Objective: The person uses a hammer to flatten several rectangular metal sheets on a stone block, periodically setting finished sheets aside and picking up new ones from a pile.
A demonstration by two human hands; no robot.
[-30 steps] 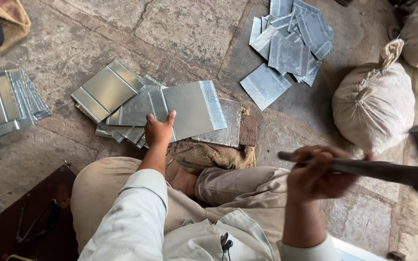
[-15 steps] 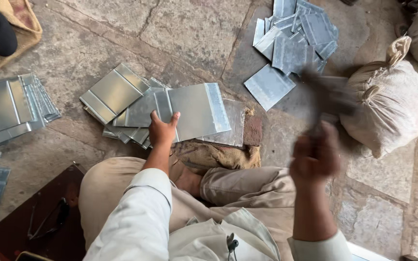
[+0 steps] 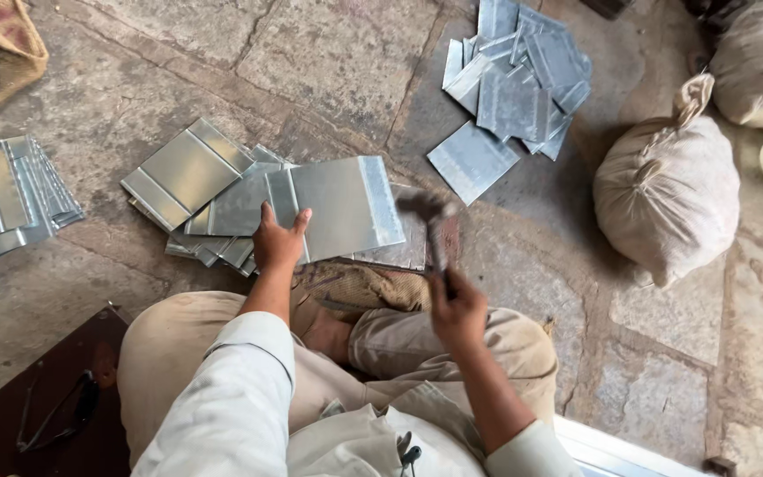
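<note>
Galvanised grey sheet-metal panel [image 3: 346,208] lies atop the pile mid-floor, pinned by the left hand [image 3: 277,243], fingers spread flat. Since 1 second ago the right hand [image 3: 457,309], clamped on a dark hammer [image 3: 430,221], swung it over the panel's right edge; its blurred head hides any contact.

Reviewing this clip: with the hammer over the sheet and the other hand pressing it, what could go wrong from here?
1. The left hand rests flat on the metal sheet, close to the hammer that the right hand holds; a stray blow might hit the fingers.
2. The bare hand lies near the sheet's thin edge, which could cut.
3. The sheet sits on a loose, uneven pile of sheets, so it may slip when struck.
</note>
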